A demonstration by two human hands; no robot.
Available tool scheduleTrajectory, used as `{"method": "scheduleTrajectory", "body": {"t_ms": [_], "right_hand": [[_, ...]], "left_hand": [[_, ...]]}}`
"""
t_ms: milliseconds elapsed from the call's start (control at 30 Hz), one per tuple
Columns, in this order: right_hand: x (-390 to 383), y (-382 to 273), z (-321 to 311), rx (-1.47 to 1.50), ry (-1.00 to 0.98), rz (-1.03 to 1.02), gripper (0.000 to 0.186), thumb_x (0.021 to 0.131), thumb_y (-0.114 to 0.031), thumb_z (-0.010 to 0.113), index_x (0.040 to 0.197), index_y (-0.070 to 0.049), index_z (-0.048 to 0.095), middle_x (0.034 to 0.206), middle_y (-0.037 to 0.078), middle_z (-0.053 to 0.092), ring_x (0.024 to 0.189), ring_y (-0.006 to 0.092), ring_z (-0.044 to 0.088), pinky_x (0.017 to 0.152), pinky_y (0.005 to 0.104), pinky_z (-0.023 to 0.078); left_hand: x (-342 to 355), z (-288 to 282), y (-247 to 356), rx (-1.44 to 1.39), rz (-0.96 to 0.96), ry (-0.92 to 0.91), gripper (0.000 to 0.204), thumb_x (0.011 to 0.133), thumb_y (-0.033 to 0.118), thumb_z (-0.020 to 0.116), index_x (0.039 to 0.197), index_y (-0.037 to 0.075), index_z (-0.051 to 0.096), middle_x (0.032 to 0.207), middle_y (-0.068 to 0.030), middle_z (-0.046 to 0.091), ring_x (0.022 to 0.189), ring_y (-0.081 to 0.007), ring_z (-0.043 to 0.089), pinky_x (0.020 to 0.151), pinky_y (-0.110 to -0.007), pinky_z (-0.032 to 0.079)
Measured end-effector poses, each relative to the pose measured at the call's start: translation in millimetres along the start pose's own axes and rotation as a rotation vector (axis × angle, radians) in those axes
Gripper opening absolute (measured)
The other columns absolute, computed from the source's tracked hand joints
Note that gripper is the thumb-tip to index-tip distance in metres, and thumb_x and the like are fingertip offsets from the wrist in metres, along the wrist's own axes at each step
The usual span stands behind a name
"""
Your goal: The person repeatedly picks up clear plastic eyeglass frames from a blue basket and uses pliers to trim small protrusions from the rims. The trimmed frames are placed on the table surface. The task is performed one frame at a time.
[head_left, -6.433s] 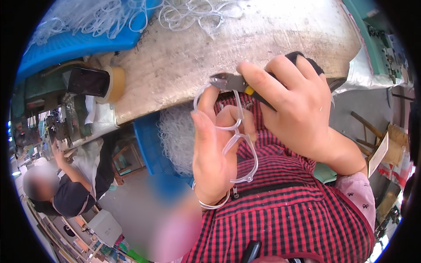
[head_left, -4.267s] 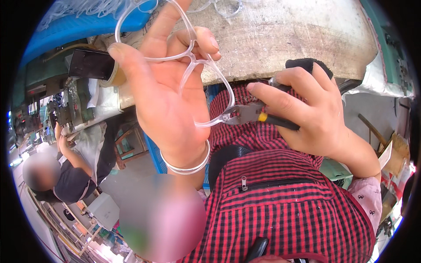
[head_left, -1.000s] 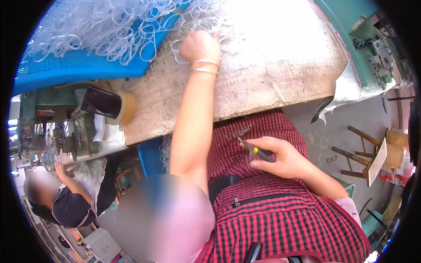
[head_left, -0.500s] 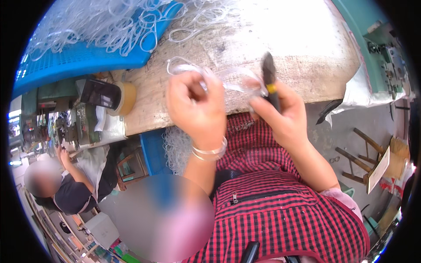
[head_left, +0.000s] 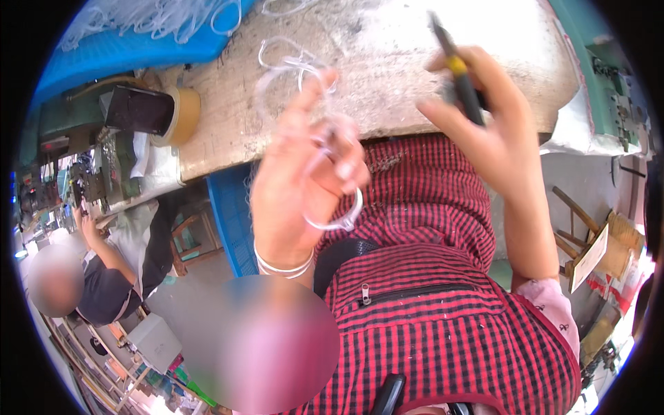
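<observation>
My left hand (head_left: 297, 166), palm turned up and partly blurred by motion, has its fingers curled on a clear plastic piece with round loops (head_left: 354, 213). One loop hangs over the palm near my wrist. Just beyond the fingertips, more clear loops (head_left: 287, 43) show over the table; whether they belong to the held piece I cannot tell. My right hand (head_left: 501, 117) is closed on a pair of cutting pliers (head_left: 462, 81) with dark handles and a yellow band. The pliers' tips point away from me, above the wooden table (head_left: 235, 117).
A blue basket (head_left: 131, 59) heaped with clear looped pieces (head_left: 152, 17) stands far left. Nearer are a roll of tape (head_left: 185, 114) and a dark flat device (head_left: 138, 109). Another blue crate (head_left: 235, 221) sits below the table edge. A person (head_left: 107, 287) works at left; a wooden stool (head_left: 609, 252) stands right.
My hands have moved apart. The left has turned palm up and come nearer with the plastic piece; the right has moved right and away with the pliers. The view has shifted slightly.
</observation>
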State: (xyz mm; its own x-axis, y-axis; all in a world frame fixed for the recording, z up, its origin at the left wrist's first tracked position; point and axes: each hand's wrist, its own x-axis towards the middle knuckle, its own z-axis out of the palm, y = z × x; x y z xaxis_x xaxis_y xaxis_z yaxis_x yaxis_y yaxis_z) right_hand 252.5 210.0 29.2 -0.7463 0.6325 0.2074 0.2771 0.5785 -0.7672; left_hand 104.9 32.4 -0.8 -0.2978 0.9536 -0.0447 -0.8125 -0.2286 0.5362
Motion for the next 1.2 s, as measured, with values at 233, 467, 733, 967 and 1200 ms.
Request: {"method": "scheduleTrajectory", "body": {"t_ms": [233,467,733,967,1200], "right_hand": [[-34.4,-10.4,0.0,-0.289,-0.230,-0.602,0.057,0.055,-0.018,0.076,0.112,-0.017,0.075,0.095,0.007,0.062,0.078,0.0262,0.057,0.065,0.0364,0.047],[-17.7,-11.4,2.5,-0.510,-0.121,-0.875,0.046,0.061,-0.025,0.072,0.107,-0.023,0.075,0.096,0.001,0.062,0.073,0.0203,0.053,0.059,0.0308,0.045],[1.5,-13.6,7.3,-0.518,-0.148,-0.961,0.035,0.059,-0.030,0.070,0.093,-0.024,0.071,0.088,-0.004,0.058,0.068,0.0155,0.050,0.055,0.0290,0.043],[-28.7,-10.3,11.0,-0.361,-0.236,-0.621,0.034,0.059,-0.017,0.076,0.093,-0.017,0.070,0.081,0.000,0.055,0.067,0.0207,0.053,0.056,0.0337,0.042],[-48.6,-14.1,32.3,-0.103,-0.168,-0.279,0.049,0.062,-0.007,0.080,0.110,-0.013,0.071,0.088,0.004,0.059,0.078,0.0250,0.056,0.065,0.0379,0.045]], "left_hand": [[8.2,20.0,10.3,0.107,0.109,0.137,0.061,0.102,0.021,0.053,0.152,-0.005,0.032,0.107,-0.0130,0.058,0.091,-0.0188,0.056,0.082,-0.036,0.049],[9.2,24.9,11.3,0.245,0.109,0.161,0.057,0.100,0.016,0.054,0.149,-0.009,0.036,0.110,-0.0137,0.059,0.095,-0.0192,0.057,0.085,-0.037,0.050],[9.1,27.6,9.9,0.327,0.150,0.192,0.053,0.098,0.010,0.056,0.144,-0.012,0.040,0.113,-0.0145,0.059,0.099,-0.0196,0.057,0.087,-0.037,0.051],[9.8,17.2,2.3,0.596,0.510,0.215,0.050,0.095,0.002,0.058,0.141,-0.015,0.044,0.115,-0.0149,0.059,0.103,-0.0203,0.057,0.090,-0.036,0.052],[15.5,17.7,8.5,0.841,0.871,0.259,0.047,0.107,0.019,0.045,0.143,-0.011,0.044,0.108,-0.0108,0.057,0.100,-0.0181,0.056,0.093,-0.034,0.051]]}}
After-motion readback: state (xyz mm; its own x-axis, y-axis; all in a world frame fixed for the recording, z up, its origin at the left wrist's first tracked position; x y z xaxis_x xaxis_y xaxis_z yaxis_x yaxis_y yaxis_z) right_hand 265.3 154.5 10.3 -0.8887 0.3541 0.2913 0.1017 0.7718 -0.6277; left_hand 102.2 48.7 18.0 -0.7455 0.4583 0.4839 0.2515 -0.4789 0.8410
